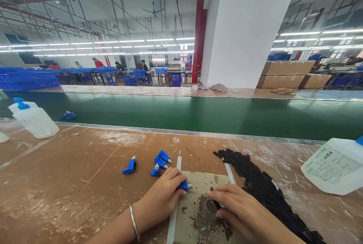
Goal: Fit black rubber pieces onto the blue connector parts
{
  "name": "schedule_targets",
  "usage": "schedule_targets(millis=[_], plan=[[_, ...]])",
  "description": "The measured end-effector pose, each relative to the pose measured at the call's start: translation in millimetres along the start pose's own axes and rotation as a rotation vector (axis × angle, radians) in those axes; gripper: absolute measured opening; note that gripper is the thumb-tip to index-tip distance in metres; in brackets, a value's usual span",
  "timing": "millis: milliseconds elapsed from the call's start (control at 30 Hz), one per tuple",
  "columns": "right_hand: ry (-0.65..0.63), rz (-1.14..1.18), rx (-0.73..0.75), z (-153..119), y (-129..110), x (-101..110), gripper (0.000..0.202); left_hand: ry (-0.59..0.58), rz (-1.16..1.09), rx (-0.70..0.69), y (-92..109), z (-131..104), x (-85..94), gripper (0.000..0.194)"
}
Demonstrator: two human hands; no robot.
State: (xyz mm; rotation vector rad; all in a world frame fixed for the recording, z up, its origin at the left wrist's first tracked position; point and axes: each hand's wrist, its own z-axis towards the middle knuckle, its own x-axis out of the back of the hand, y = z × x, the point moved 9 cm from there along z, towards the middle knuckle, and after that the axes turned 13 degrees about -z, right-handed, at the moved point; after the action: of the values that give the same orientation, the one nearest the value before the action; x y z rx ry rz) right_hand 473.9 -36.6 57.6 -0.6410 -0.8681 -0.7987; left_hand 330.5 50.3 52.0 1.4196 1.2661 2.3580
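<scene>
Pinching blue connector [183, 185], left hand [163, 195] points it rightward.

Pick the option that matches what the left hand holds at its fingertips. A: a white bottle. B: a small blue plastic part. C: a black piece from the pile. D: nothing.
B: the left hand pinches a small blue plastic part over the stained cardboard sheet, with more blue parts lying loose on the table just beyond it.
</scene>
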Motion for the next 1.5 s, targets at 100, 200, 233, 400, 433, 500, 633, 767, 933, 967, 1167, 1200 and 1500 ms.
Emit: schedule_targets(millis=[100, 200, 233, 400, 433, 500, 633, 767, 933, 967, 1167, 1200, 1500], plan=[[0.002, 0.032, -0.006, 0, 2, 0, 0.032, 0.045, -0.155, 0.033, -1, 0, 3.5, 0.027], [-0.003, 0.056, -0.011, 0, 3, -1, 0.030, 0.064, -0.299, 0.101, -4, 0, 4.1, 0.025], [-0.007, 0.064, -0.011, 1, 3, -1, 0.030, 0.073, -0.342, 0.129, -5, 0, 4.1, 0.025], [-0.028, 0.088, -0.019, 0, 2, -2, 0.031, 0.101, -0.550, 0.249, -12, -2, -1.7, 0.027], [-0.027, 0.091, -0.022, -1, 3, -2, 0.031, 0.105, -0.595, 0.260, -13, -2, -3.2, 0.027], [-0.016, 0.102, -0.029, -1, 4, -1, 0.031, 0.111, -0.708, 0.282, -14, -2, -6.7, 0.027], [0.053, 0.206, -0.070, 3, 3, 12, 0.034, 0.093, -1.054, 0.296, -10, -3, -19.7, 0.033], [0.103, 0.459, -0.216, 11, 3, 27, 0.029, 0.104, -1.364, 0.230, -5, -6, -37.3, 0.041], [0.154, 0.762, -0.338, 6, 3, 19, 0.030, 0.037, -1.640, 0.179, 3, -10, -60.8, 0.041], [0.157, 0.785, -0.350, 3, 3, 15, 0.032, 0.021, -1.669, 0.163, 7, -10, -61.8, 0.039], [0.143, 0.844, -0.372, 6, -3, 8, 0.034, 0.003, -1.751, 0.231, 17, -12, -65.4, 0.043], [0.142, 0.836, -0.364, 9, -5, 12, 0.034, 0.008, -1.754, 0.250, 16, -13, -66.1, 0.045], [0.216, 0.782, -0.264, 22, -15, 33, 0.012, 0.014, -1.747, 0.316, 16, -15, -66.6, 0.043]])
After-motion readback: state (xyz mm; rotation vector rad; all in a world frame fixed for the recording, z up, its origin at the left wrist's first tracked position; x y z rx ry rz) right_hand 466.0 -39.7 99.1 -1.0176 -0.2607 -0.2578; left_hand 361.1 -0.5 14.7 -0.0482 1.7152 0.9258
